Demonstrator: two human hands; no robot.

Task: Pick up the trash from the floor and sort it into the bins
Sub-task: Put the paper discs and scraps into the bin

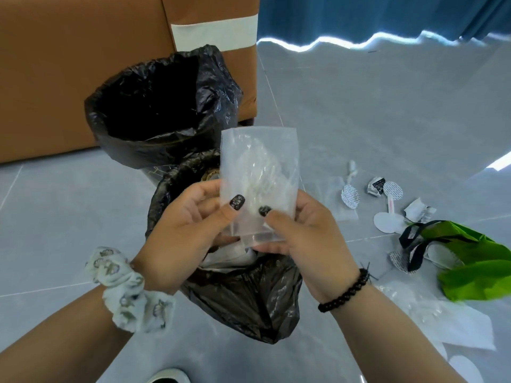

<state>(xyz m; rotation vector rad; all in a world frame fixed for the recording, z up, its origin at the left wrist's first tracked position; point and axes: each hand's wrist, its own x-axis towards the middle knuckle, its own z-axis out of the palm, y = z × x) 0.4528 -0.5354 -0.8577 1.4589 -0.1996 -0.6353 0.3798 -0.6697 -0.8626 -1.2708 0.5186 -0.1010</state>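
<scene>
Over near black-lined bin: left hand and right hand both pinch clear plastic zip pouch, undropped; paper scraps, green bag remain on floor

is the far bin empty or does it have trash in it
Cannot tell. The far bin stands upright with its black liner open, but the inside shows only as dark shadow.

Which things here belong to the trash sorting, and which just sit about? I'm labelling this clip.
Job: clear plastic bag held by left hand and right hand; near bin; far bin; floor litter; green bag.
Idle: brown sofa; blue curtain.
</scene>
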